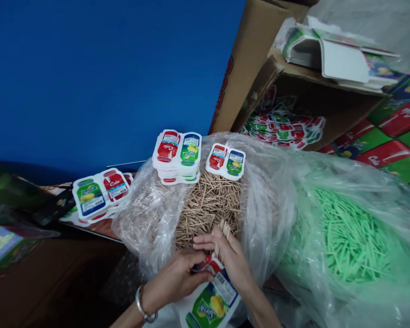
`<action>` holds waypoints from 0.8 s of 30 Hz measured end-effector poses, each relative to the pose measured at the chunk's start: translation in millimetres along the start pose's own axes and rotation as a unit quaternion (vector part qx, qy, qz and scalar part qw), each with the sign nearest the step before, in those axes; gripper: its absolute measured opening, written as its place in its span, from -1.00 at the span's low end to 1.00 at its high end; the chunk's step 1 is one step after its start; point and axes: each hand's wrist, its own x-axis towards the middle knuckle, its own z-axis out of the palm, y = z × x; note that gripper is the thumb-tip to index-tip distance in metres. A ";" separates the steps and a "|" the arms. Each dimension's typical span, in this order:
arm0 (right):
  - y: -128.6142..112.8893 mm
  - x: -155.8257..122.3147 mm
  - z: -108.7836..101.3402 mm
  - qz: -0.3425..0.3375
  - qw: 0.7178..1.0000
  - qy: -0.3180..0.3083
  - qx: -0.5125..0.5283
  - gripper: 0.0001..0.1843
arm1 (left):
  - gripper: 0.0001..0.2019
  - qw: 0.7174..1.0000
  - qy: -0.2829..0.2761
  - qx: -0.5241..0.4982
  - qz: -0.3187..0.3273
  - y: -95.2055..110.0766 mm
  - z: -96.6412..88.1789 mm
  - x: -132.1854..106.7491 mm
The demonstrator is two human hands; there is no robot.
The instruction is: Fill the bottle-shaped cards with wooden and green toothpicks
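Observation:
My left hand (pixel 179 275), with a metal bangle at its wrist, pinches a printed Cola and Sprite packet (pixel 208 307) at its upper edge. My right hand (pixel 234 259) is closed around a small bundle of thin brown sticks (pixel 222 243), whose lower ends are at the packet's top. Whether they are inside the packet is hidden by my fingers. Just beyond lies a heap of loose brown sticks (pixel 208 205) in a clear plastic bag (pixel 266 196). A stack of flat packets (pixel 176 157) and a smaller pile (pixel 225 161) rest on the bag.
More packets (pixel 92 196) lie at the left beside a black object (pixel 54 207). At the right is a plastic bag with green sticks (pixel 355 237). An open cardboard box (pixel 341 107) holds many packets behind it. A blue surface (pixel 105 77) fills the upper left.

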 end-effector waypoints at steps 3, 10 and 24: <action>-1.7 -9.9 -9.0 -0.083 0.987 -0.014 -0.136 -0.55 | -0.81 0.990 0.022 -0.131 -0.048 -8.2 5.6 -3.3; -18.3 -30.6 -28.9 -0.167 0.943 -0.088 -0.276 -0.76 | -0.67 0.991 0.016 -0.128 0.038 -6.5 3.8 -6.1; -12.1 -48.9 -37.5 -0.341 0.782 -0.090 -0.514 -0.32 | -0.56 0.993 0.042 -0.076 0.081 2.5 -8.6 0.4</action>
